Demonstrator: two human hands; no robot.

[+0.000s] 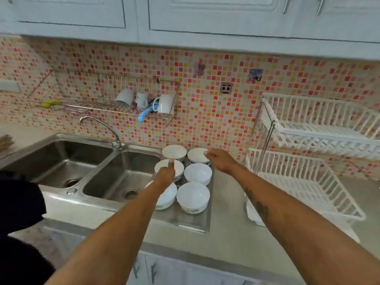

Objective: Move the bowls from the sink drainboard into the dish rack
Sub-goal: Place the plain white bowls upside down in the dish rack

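Six white bowls are shown upright in two columns of three on the ribbed steel drainboard, immediately right of a double stainless sink. The left hand is seen over the middle bowl of the left column, its fingers loosely extended; whether the rim is touched cannot be told, and nothing is clamped. The right hand is held partly open, fingertips at the rim of the far right bowl, with no grip closed on it. The far bowls carry a blue pattern outside; the near ones are smooth, round and glossy. A two-tier white slatted dish rack is seen standing bare on the grey surface to the right. Mugs are seen in a wire wall rack against the pink and orange mosaic tiles.
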